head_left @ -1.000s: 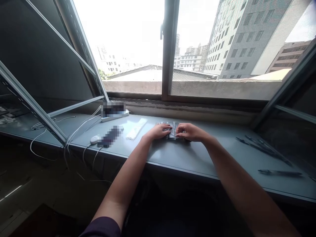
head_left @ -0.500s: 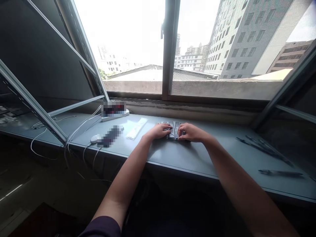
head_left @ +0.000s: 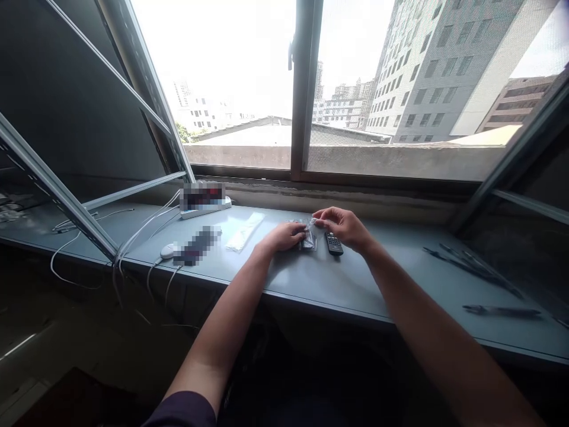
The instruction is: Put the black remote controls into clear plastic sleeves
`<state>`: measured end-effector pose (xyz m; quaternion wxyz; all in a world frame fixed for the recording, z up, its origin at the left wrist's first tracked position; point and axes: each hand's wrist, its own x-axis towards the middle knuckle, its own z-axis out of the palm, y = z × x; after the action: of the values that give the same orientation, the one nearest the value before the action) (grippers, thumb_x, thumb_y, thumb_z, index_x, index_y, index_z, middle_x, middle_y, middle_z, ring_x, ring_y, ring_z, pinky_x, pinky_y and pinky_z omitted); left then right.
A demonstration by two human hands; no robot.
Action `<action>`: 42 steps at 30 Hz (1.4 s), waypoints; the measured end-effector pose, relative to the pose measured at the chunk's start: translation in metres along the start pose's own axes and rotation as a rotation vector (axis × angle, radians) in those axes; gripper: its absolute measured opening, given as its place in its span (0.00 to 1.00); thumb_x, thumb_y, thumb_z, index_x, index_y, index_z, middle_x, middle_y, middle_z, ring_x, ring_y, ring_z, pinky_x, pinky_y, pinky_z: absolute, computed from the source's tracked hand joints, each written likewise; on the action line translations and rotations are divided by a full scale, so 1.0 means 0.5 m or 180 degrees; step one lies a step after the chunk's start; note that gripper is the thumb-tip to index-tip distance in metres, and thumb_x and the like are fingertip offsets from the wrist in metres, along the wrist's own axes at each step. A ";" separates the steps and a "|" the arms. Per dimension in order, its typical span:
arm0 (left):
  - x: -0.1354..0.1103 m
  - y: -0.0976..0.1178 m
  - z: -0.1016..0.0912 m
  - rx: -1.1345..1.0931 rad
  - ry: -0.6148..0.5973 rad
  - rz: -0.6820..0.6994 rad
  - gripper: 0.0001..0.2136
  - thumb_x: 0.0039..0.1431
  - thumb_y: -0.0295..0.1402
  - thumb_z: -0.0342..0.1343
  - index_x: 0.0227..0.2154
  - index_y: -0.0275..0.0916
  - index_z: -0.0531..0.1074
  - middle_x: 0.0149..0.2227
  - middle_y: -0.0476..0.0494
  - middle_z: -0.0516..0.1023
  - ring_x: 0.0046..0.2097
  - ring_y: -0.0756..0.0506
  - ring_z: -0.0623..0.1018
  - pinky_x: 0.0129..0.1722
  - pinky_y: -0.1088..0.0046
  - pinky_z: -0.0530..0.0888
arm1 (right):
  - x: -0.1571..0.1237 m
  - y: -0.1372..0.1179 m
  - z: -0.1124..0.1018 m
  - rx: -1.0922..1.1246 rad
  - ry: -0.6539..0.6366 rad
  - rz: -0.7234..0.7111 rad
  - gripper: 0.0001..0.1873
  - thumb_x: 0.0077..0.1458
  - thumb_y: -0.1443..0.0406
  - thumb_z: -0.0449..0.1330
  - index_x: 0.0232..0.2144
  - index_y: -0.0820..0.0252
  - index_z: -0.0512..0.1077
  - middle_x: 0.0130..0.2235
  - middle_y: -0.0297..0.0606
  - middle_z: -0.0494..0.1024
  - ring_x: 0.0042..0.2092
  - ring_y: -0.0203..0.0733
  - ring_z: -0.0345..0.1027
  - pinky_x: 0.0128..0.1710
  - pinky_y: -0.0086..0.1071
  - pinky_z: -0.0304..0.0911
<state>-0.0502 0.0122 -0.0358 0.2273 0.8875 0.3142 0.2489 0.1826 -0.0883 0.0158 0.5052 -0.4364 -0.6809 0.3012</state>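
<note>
A clear plastic bag point(head_left: 310, 242) with something dark inside lies on the grey table in front of me. My left hand point(head_left: 285, 236) is closed over the bag's left side and holds it against the surface. At the bag's upper right edge, my right hand point(head_left: 341, 225) pinches the thin plastic between thumb and fingers. A black remote control point(head_left: 334, 244) with rows of buttons lies just below that hand, apart from the bag. The thing in the bag is partly hidden by my left fingers.
Left of my hands lie a flat white plastic packet point(head_left: 244, 232), a round white charger point(head_left: 168, 251) with cables, and a power strip point(head_left: 207, 209). Black pen-like tools point(head_left: 502, 311) and dark straps point(head_left: 471, 267) lie right. Slanted metal frames point(head_left: 57, 184) flank the table before a window.
My right hand has lifted off the table and moved up and away, now pinching the bag's edge. The remote control beneath it has come into sight. My left hand stays on the bag.
</note>
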 end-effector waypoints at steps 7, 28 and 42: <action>0.017 0.034 -0.013 -0.2054 0.1128 -0.0696 0.29 0.73 0.45 0.57 0.73 0.43 0.68 0.50 0.39 0.86 0.56 0.36 0.83 0.58 0.59 0.78 | -0.009 -0.004 0.045 0.0410 -0.0314 -0.0257 0.26 0.51 0.42 0.79 0.32 0.55 0.79 0.53 0.47 0.83 0.63 0.58 0.74 0.66 0.53 0.72; 0.015 0.057 -0.031 -0.3791 0.1671 -0.0752 0.14 0.55 0.36 0.72 0.36 0.39 0.73 0.30 0.51 0.74 0.27 0.54 0.70 0.28 0.76 0.66 | -0.011 0.011 0.078 0.1677 -0.0717 0.1317 0.27 0.60 0.47 0.76 0.49 0.59 0.80 0.44 0.50 0.89 0.41 0.51 0.86 0.40 0.38 0.83; 0.013 0.063 -0.035 -0.3954 0.1361 -0.0805 0.20 0.61 0.50 0.71 0.34 0.38 0.74 0.28 0.48 0.73 0.26 0.51 0.70 0.25 0.74 0.66 | -0.022 -0.003 0.051 0.1808 -0.1491 0.1750 0.22 0.55 0.52 0.81 0.42 0.62 0.84 0.41 0.49 0.89 0.41 0.49 0.85 0.43 0.38 0.83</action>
<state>-0.0418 -0.0012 -0.0026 0.6562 0.4792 0.2523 0.5254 0.1590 -0.0980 0.0046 0.3386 -0.3652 -0.5260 0.6894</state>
